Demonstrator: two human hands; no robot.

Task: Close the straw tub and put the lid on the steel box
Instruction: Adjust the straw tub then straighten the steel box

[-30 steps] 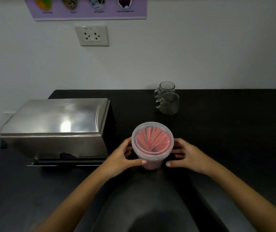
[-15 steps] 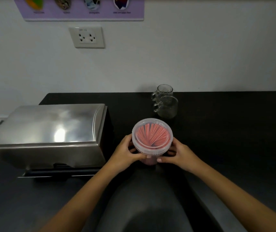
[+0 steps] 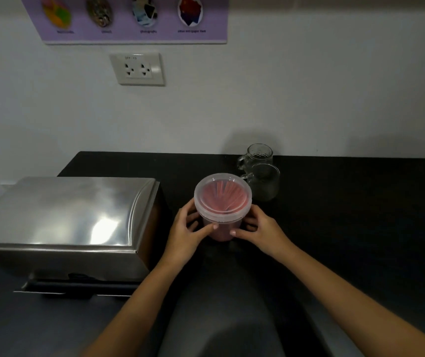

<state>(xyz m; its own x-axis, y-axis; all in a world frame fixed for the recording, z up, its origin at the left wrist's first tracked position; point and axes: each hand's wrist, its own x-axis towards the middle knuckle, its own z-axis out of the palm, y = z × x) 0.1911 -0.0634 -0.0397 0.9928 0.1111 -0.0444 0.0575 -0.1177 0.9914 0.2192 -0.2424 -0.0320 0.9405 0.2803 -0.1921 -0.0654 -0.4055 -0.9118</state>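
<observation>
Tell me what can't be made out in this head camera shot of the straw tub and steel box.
- Whether the straw tub lid is snapped fully shut: the seal is too fine to see.
- Its base: hidden by the left hand and right hand.
- Steel box left end: cut off by the frame edge.
- Poster captions: blurred; top cropped.
- Rear glass mug: partly hidden by the front one.

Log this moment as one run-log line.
straw tub: lidded | left hand, right hand: gripping tub | steel box: lid on
</observation>
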